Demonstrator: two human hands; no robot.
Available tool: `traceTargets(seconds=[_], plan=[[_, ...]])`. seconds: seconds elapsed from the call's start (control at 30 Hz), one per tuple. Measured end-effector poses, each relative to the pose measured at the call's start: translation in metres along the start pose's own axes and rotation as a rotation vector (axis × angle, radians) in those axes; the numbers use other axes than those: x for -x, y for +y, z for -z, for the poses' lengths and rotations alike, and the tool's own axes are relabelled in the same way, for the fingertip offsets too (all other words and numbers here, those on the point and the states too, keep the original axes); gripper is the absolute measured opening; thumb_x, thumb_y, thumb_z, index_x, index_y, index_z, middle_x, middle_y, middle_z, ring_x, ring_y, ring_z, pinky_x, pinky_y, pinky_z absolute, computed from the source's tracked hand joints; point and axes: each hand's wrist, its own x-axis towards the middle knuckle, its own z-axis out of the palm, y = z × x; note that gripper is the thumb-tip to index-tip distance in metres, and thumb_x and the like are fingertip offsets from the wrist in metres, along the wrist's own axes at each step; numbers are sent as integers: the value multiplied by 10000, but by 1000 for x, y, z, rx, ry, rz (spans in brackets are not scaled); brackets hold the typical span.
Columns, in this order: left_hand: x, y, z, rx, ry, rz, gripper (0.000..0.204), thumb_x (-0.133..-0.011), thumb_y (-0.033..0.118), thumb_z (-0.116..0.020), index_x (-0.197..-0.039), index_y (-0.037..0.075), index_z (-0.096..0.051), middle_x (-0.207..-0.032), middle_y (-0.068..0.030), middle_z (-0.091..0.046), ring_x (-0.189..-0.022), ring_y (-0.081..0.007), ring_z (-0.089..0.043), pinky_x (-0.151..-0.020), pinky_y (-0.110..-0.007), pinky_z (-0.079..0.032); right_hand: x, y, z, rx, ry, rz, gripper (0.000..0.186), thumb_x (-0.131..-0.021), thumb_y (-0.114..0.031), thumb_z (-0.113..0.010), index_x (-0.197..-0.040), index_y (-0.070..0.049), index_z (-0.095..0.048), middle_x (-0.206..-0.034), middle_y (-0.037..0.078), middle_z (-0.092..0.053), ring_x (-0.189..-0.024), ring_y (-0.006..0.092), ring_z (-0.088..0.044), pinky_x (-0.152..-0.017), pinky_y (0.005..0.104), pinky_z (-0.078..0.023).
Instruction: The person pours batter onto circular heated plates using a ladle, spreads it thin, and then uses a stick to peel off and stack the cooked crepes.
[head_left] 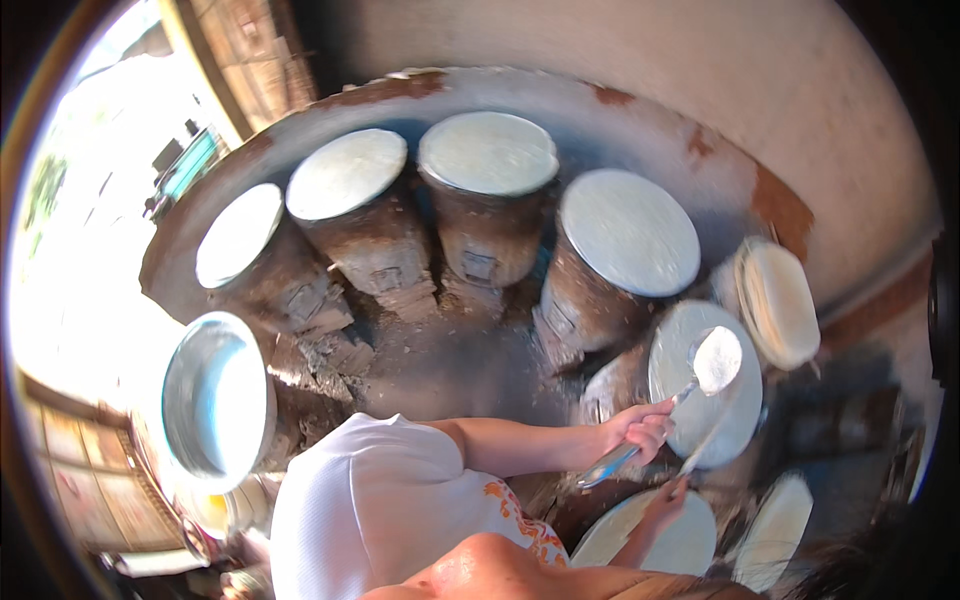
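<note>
My left hand (640,432) is closed round the metal handle of a ladle (717,360), whose bowl is heaped with something white, wet or powdery I cannot tell. The ladle hangs over a round, pale-topped griddle (672,365) on a drum stove at the right. Lower down, my right hand (668,500) grips a thin pale stick (708,438) that reaches up across the same griddle. Whether the stick touches its surface is unclear. Beneath my right forearm lies another round griddle (690,540) with a whitish top.
Several sooty drum stoves (490,235) with round whitish tops curve along a low, flaking wall (640,115). A deep metal basin (262,400) stands at the left. Stacked pale flat sheets (785,305) lean at the right, and a pale oval piece (780,530) lies lower right.
</note>
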Motion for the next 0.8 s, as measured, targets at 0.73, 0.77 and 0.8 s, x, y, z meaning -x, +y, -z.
traceTargets(seconds=[0.73,0.77,0.8], plan=[[884,59,36,252,268,-2285,297,-924,249,-501,-1042,-17,-443,-878,-143,-543,-730,-279,-600,-594,-372,-564,404,-461,-448,-255,-1366,883,145,-742,-159,-694,-740,-37,-616,-638,100,-608,-573,195,-588,-561,321,-451],[852,65,-2,219,185,-2038,362,-908,225,-525,-1143,-34,-429,-927,-161,-564,-806,-299,-610,-664,-438,-568,391,-480,-463,-263,-1316,898,152,-736,-167,-697,-768,-35,-631,-699,131,-624,-651,248,-625,-598,345,-464],[830,60,-29,-59,529,-2015,372,-904,207,-534,-1168,-37,-441,-980,-163,-562,-807,-298,-605,-697,-445,-565,386,-501,-479,-335,-1238,979,146,-735,-164,-691,-785,-36,-640,-718,137,-622,-682,267,-623,-611,360,-465]])
